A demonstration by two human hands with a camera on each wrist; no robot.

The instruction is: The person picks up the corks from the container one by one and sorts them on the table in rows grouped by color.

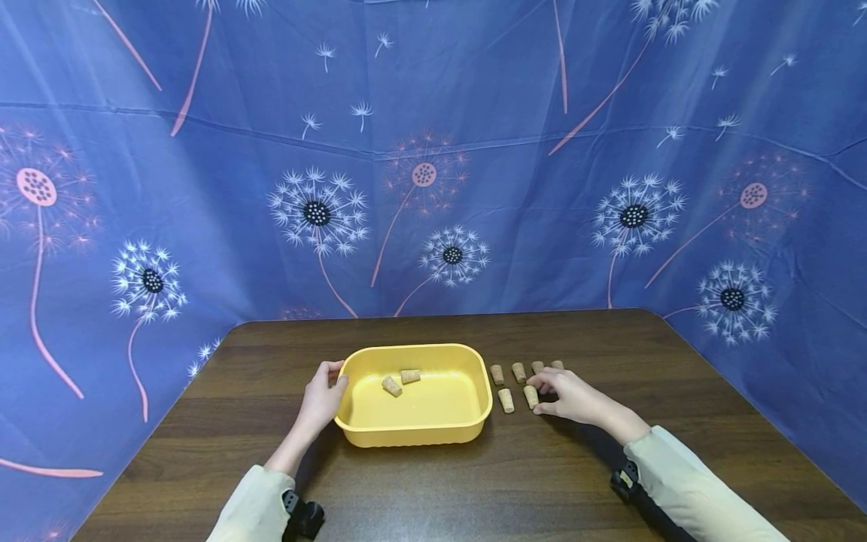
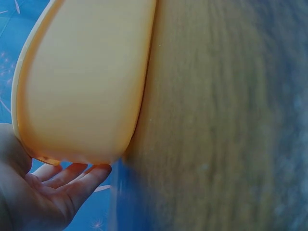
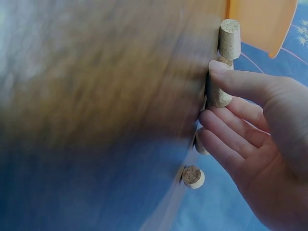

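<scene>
My left hand (image 1: 321, 399) holds the left end of a yellow plastic tray (image 1: 416, 437), thumb at the rim and fingers against the outer wall. My right hand (image 1: 569, 399) is narrowed round a tapered cork (image 1: 530, 397), pinching it between thumb and fingers, just above or on the desk (image 1: 515, 482); I cannot tell which. That cork is the right-hand one of the nearer row, with a second cork (image 1: 506, 400) beside it, between it and the tray. Behind them runs a farther row of four corks (image 1: 518, 373), the two rightmost partly hidden by my right hand. Inside the tray, two loose corks (image 1: 391, 386) lie near each other, toward the left half. I wear pale sleeves (image 1: 254, 506) with black straps at my wrists, and a blue dandelion-print cloth (image 1: 528, 203) hangs behind the desk.
</scene>
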